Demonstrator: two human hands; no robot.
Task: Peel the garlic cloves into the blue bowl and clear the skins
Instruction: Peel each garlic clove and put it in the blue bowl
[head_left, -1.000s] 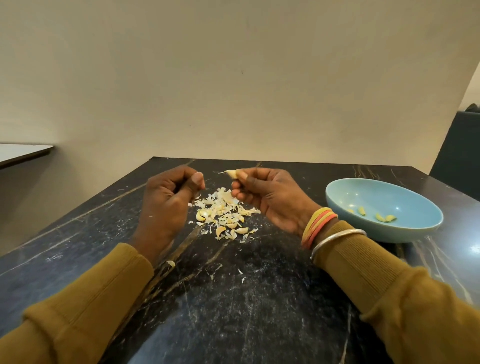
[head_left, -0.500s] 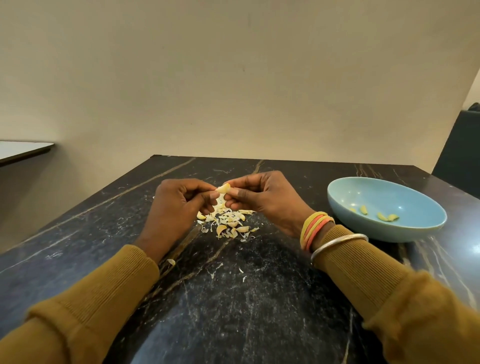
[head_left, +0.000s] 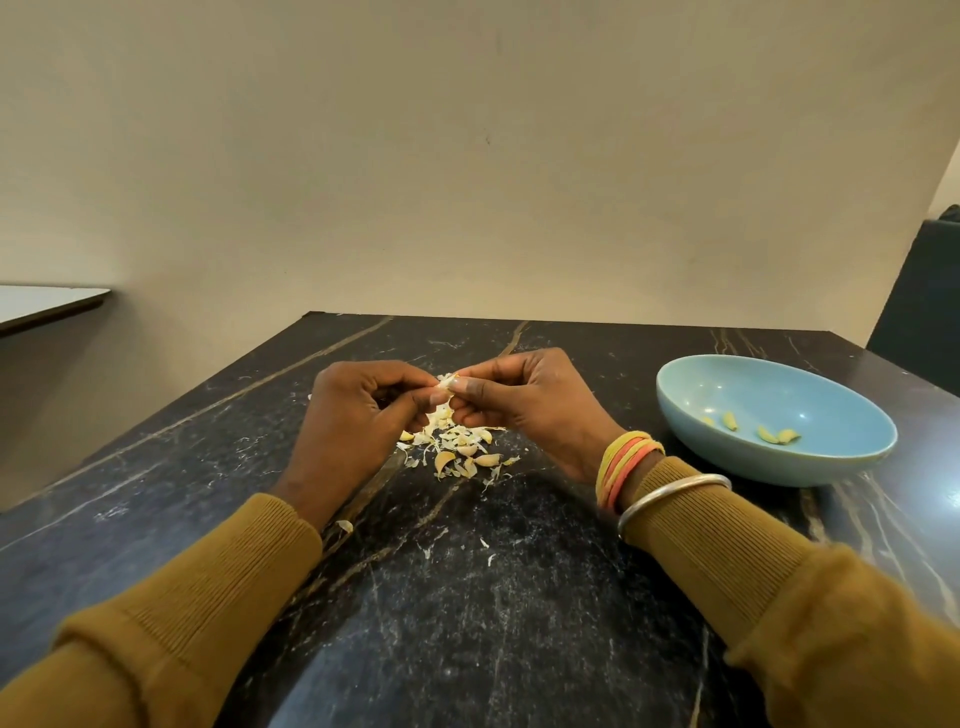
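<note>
Here both the left hand (head_left: 363, 421) and right hand (head_left: 524, 405) pinch one garlic clove (head_left: 445, 383) above the skin pile (head_left: 457, 447); the blue bowl (head_left: 774, 415) sits right of the right hand, near the counter (head_left: 467, 623) edge.

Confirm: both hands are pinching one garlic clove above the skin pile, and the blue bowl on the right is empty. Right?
Not quite. The head view shows the blue bowl already holds a few peeled cloves. The rest stands: left hand and right hand pinch one garlic clove above the skin pile.
</note>
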